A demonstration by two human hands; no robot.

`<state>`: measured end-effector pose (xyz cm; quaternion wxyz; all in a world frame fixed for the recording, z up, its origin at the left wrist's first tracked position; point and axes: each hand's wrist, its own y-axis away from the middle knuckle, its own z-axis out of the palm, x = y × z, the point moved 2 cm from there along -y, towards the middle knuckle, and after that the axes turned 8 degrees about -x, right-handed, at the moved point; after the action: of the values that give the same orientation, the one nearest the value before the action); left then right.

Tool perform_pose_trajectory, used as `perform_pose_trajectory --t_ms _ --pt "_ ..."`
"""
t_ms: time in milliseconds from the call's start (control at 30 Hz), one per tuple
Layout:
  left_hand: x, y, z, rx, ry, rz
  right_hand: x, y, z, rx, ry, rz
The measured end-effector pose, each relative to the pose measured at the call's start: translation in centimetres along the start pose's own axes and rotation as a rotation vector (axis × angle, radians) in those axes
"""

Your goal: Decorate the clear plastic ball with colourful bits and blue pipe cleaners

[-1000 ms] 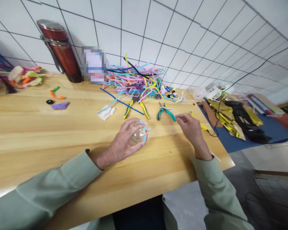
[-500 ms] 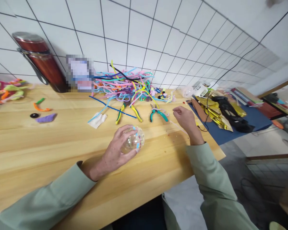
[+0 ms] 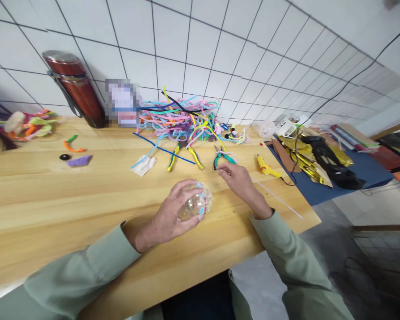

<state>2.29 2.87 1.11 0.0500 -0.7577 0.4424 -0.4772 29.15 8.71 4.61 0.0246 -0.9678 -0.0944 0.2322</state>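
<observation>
My left hand (image 3: 173, 211) is wrapped round a clear ball (image 3: 190, 209), which has small light-blue patches and reddish specks on its right side. Fingers lie over its top and the thumb presses below. To the right of the ball, my right hand (image 3: 238, 181) is raised above the table with thumb and fingertips pinched together. Whatever sits in that pinch, if anything, is too small to make out. Just behind the right hand lie teal-handled pliers (image 3: 229, 158), partly covered by it. Yellow-and-green-handled pliers (image 3: 197, 159) rest further left, beneath a blue pipe cleaner (image 3: 160, 148).
A heap of coloured pipe cleaners (image 3: 176, 118) lies against the tiled wall. A red thermos (image 3: 82, 95) stands at the back left. To the right are a yellow glue gun (image 3: 266, 167), a thin translucent stick (image 3: 282, 202) and gold foil (image 3: 302, 158). Crumpled tissue (image 3: 144, 166) lies mid-table.
My right hand has moved left, toward the ball, uncovering the glue gun. My left hand keeps its hold on the ball. The whole view has shifted slightly.
</observation>
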Motion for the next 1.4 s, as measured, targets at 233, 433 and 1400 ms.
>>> perform_pose_trajectory --t_ms 233,433,1400 --pt "0.7 0.6 0.5 -0.009 0.06 0.009 -2.9 -3.5 2.3 -0.068 0.079 -0.022" --pt "0.9 1.0 0.4 -0.012 0.09 0.02 -3.2 -4.1 3.0 -0.087 0.091 -0.008" --pt "-0.8 1.6 -0.1 -0.004 0.05 -0.046 5.7 -10.0 -11.8 0.123 0.325 0.346"
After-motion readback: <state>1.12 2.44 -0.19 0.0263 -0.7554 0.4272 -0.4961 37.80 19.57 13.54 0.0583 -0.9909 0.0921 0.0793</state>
